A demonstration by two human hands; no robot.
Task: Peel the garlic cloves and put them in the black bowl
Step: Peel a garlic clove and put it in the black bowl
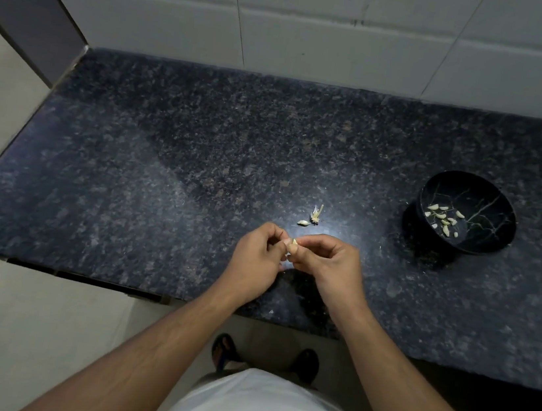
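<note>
Both hands meet above the front middle of the dark granite counter (201, 148). My left hand (255, 258) and my right hand (327, 264) pinch one small pale garlic cloves piece (293, 243) between their fingertips; most of it is hidden by the fingers. Just beyond the hands lies the leftover garlic stem with one clove and bits of skin (312, 217). The black bowl (485, 240) with pale crack-like lines stands at the right and holds several peeled cloves (443, 217).
A white tiled wall (321, 22) runs along the back of the counter. The counter's left end stops at a grey panel (31, 1). Its front edge runs just under my wrists; below are the floor and my feet in sandals (226, 351).
</note>
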